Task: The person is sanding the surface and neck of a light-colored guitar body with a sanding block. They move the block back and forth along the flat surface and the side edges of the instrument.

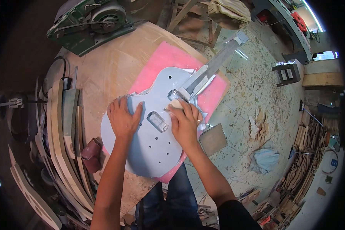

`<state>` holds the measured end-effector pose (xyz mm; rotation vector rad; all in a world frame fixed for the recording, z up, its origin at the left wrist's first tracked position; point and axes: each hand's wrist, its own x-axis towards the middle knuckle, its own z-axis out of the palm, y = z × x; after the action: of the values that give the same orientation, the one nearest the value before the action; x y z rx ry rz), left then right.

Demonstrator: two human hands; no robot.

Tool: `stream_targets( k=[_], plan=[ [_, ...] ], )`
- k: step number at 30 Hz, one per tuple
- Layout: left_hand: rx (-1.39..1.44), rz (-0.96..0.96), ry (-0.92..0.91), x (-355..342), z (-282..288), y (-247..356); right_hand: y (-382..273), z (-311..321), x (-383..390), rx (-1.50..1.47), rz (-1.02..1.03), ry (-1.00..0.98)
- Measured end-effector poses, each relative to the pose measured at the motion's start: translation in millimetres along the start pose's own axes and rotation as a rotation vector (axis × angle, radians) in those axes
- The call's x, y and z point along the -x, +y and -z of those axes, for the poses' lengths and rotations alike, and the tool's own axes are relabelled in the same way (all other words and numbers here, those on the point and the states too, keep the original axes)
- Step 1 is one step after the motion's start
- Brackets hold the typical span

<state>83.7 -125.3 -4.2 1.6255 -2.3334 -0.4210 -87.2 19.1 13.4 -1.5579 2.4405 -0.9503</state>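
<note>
A pale grey electric guitar body [145, 161] with its neck [214, 67] pointing to the far right lies on a pink foam sheet [163, 55]. It has small round holes and two pickup cavities, the nearer cavity [158, 121] showing a shiny lining. My left hand [122, 118] rests flat on the left side of the body, fingers spread. My right hand [186, 124] is closed around a small pale block [176, 104] pressed against the top between the cavities. The block is partly hidden by my fingers, so its exact kind cannot be told.
The workbench [99, 76] carries a green belt-driven machine [103, 25] at the back. Long wood strips [57, 126] and a rolled brown sheet [91, 155] sit along the left. Wood scraps litter the floor [237, 126] at the right, near a blue cloth [265, 159].
</note>
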Motion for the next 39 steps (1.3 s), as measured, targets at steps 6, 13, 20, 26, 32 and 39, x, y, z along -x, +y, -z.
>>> stream_targets(
  k=[6, 13, 20, 26, 32, 39],
  plan=[
    [0.013, 0.006, 0.025, 2, 4, -8, 12, 8, 60, -0.027, 0.005, -0.02],
    [0.053, 0.003, 0.009, 1, -1, 0, 5, -7, -10, -0.069, 0.041, -0.028],
    [-0.031, 0.005, 0.01, 2, 6, -4, 15, 1, 37, -0.048, 0.04, -0.027],
    [0.047, -0.002, 0.039, 1, -2, -2, -5, -6, -18, 0.02, 0.086, -0.075],
    [-0.025, 0.011, 0.022, 3, 9, -4, 7, 7, 49, 0.05, 0.087, -0.079],
    [0.049, 0.016, 0.027, 2, 1, -7, -3, -8, 52, -0.028, -0.014, -0.081]
  ],
)
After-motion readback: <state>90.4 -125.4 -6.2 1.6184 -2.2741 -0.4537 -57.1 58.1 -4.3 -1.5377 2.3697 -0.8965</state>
